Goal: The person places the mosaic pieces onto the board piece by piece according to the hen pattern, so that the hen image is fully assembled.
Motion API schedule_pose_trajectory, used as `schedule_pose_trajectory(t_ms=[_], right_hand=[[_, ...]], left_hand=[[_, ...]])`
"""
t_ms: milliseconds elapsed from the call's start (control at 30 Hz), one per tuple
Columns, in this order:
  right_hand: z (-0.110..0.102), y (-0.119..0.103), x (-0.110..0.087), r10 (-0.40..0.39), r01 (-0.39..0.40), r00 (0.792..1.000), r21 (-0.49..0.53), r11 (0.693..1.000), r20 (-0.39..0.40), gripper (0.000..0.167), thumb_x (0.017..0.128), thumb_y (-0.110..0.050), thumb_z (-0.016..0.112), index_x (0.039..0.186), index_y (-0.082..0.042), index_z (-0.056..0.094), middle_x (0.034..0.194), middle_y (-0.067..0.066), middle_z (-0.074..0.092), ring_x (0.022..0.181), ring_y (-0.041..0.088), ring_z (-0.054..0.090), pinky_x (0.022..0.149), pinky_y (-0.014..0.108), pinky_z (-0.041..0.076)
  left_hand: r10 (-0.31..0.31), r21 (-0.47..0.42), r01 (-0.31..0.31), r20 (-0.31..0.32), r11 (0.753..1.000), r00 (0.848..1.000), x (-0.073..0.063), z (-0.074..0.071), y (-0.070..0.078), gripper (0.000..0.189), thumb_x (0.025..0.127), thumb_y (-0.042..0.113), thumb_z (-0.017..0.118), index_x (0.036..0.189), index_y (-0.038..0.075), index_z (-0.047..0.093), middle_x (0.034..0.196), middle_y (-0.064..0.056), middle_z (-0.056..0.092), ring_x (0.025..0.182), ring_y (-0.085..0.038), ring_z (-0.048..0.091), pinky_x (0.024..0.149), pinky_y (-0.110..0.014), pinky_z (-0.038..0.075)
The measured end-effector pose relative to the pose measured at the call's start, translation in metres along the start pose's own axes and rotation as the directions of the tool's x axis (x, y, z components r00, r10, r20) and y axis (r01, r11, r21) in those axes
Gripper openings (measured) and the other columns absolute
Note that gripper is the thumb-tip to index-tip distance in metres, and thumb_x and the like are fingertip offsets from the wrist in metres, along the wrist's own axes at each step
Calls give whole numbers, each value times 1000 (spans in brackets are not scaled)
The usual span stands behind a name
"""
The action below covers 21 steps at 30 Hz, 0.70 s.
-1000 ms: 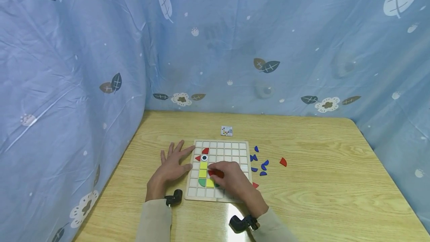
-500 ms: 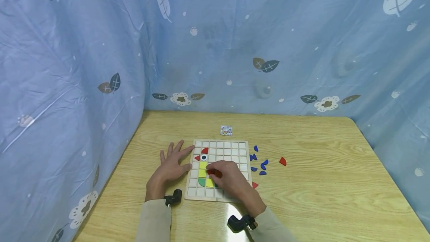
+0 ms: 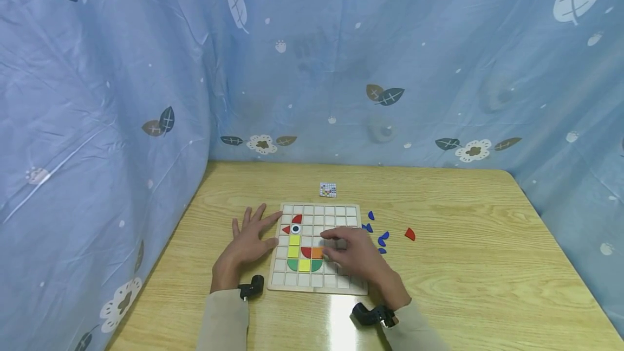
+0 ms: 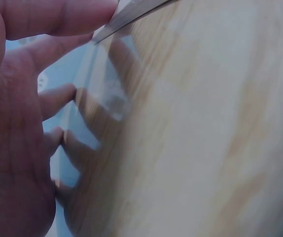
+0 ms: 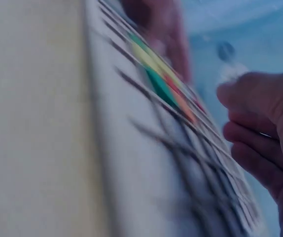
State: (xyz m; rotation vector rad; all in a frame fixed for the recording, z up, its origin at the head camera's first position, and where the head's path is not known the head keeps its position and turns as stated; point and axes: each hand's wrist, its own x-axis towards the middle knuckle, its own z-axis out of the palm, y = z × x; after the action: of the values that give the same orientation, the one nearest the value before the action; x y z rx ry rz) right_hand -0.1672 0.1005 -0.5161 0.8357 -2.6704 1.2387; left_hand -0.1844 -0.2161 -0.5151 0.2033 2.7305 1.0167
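A wooden grid board [image 3: 318, 290] lies on the table. Thumb and index finger of my spread left hand [image 3: 248, 242] touch its left edge; in the left wrist view the left hand [image 4: 18, 133] has nothing in its palm. My right hand [image 3: 361, 253] hovers over the board's right part, fingers loosely bent and holding nothing visible. Left of it, an orange square [image 3: 317, 253] adjoins a red quarter-round [image 3: 306, 252]. Below are a yellow square [image 3: 304, 265] and green quarter-rounds [image 3: 317, 265]. An eye tile [image 3: 296, 228] sits beside a red triangle [image 3: 286, 229], higher up.
Several blue pieces [image 3: 382, 241] lie scattered right of the board, with a red quarter-round [image 3: 410, 234] farther right. A small pattern card [image 3: 328, 189] lies behind the board. A blue curtain [image 3: 312, 69] hangs along the table's back and sides.
My right hand has moved right, off the red quarter-round, uncovering it and the orange square on the board. It now covers the red triangle near the board's right edge. My left hand stays put.
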Motion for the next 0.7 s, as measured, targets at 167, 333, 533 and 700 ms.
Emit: schedule_pose_trajectory(t_ms=[167, 333, 533, 700], right_hand=[[-42, 30, -9, 10, -11, 998, -12, 1000, -58, 32, 91, -12, 90, 122, -7, 83, 119, 4, 84, 112, 26, 80, 95, 48, 65], [-77, 59, -20, 88, -93, 991, -47, 995, -104, 33, 92, -10, 89, 124, -7, 83, 122, 7, 83, 113, 31, 80, 93, 52, 65], [-102, 83, -33, 215, -222, 971, -72, 972, -103, 35, 95, -12, 86, 128, -6, 80, 124, 12, 82, 115, 35, 80, 96, 52, 65], [-112, 93, -45, 244, -259, 962, -126, 958, -123, 32, 94, -11, 86, 125, -6, 81, 117, 10, 83, 103, 27, 80, 91, 44, 67]], left_hand=[[-3, 5, 3, -5, 1000, 1000, 0, 0, 1, 73, 99, 20, 70, 168, 28, 47, 185, -17, 10, 170, -49, -11, 126, -76, -21], [-10, 3, 10, -2, 1000, 1000, 0, 0, 2, 73, 99, 20, 69, 168, 28, 47, 185, -16, 10, 170, -48, -12, 126, -75, -22], [-10, 1, 10, -6, 1000, 1000, 0, 0, 1, 73, 98, 20, 69, 168, 27, 47, 185, -17, 11, 170, -48, -11, 126, -76, -21], [-12, -9, 12, -7, 1000, 1000, 0, 0, 1, 73, 99, 19, 70, 168, 27, 48, 185, -17, 10, 170, -48, -11, 126, -75, -21]])
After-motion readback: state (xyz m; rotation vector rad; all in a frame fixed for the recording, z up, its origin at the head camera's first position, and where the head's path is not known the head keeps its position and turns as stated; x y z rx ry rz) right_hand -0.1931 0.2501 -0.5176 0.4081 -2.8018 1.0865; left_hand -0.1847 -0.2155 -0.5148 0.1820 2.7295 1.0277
